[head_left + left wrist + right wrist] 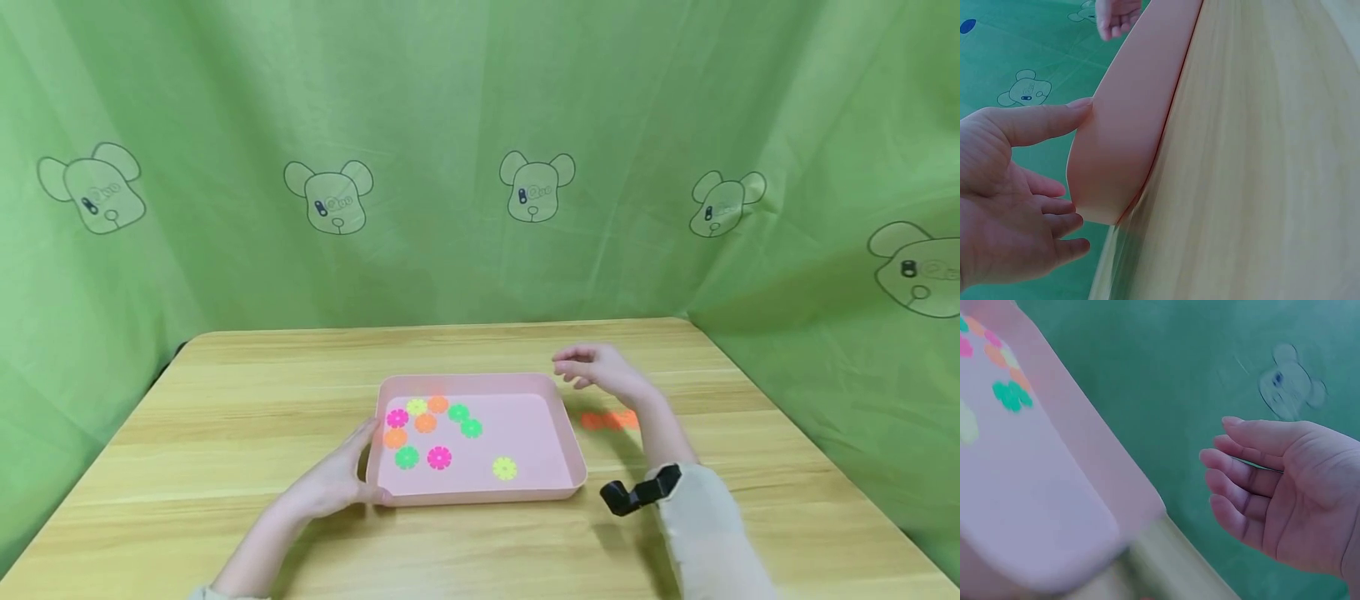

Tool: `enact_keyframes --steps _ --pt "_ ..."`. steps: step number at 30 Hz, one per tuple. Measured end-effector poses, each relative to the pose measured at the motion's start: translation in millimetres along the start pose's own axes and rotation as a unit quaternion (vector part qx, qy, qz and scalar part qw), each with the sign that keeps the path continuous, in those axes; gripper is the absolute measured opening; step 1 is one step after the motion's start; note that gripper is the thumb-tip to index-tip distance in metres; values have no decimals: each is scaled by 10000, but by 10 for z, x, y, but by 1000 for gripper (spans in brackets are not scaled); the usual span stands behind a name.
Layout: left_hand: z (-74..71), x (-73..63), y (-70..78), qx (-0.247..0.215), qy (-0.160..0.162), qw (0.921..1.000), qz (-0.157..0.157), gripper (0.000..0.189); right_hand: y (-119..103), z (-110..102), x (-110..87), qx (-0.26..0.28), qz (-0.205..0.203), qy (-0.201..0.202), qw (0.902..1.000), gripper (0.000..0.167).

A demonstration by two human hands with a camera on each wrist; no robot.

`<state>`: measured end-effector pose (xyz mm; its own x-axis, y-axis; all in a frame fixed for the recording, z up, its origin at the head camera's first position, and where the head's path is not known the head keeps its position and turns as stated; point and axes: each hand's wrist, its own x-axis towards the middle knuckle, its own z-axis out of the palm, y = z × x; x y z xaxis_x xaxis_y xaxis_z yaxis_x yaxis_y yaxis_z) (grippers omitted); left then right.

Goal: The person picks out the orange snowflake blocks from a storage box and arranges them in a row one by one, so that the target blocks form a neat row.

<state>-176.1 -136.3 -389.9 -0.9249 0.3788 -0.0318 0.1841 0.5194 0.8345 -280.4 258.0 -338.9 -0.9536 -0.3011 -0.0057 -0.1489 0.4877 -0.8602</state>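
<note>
A pink tray (525, 433) sits on the table with several flower-shaped plastic discs in it, mostly toward its left half: green (407, 457), pink (439, 457), orange (395, 437) and yellow (417, 407). One yellow disc (505, 468) lies apart from the others. My left hand (337, 479) spreads around the tray's left end, thumb at the front wall and fingers by the left side; the left wrist view shows the thumb (1047, 122) straight against the wall. Beyond the tray's back right corner, my right hand (1279, 494) hovers with loosely curved fingers and holds nothing.
To the right of the tray, several orange discs (610, 420) lie on the wooden table (225, 400), partly behind the right forearm. A black wrist camera (637, 493) is strapped on the right sleeve. Green curtains (450, 267) with bear-head prints surround the table.
</note>
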Motion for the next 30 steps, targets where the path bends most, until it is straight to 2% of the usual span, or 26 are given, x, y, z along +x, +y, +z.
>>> enact_keyframes --steps 5,9,11,13,15,18,21,25,30 --pt "2 -9 -7 20 18 10000 -20 108 -169 242 192 93 -62 -279 9995 40" --pt "2 -6 -8 39 26 10000 -5 108 -263 434 339 160 51 -472 9987 40" --pt "2 -2 -6 33 32 10000 7 108 -270 526 415 229 65 -600 9979 42" --pt "3 3 -4 36 37 10000 18 108 -158 608 540 424 -14 -761 9962 40" --pt "5 7 -1 17 32 10000 30 108 -136 691 598 526 41 -876 9948 40" --pt "9 13 3 -5 23 10000 36 108 -124 816 648 515 151 -973 9938 35" --pt "11 15 8 -34 19 10000 31 107 -231 946 620 282 334 -990 9941 34" --pt "7 13 12 19 47 10000 36 107 -236 1122 657 393 434 -1030 9930 32" --pt "3 5 10 50 59 10000 59 107 -223 1339 700 317 472 -886 9944 30"
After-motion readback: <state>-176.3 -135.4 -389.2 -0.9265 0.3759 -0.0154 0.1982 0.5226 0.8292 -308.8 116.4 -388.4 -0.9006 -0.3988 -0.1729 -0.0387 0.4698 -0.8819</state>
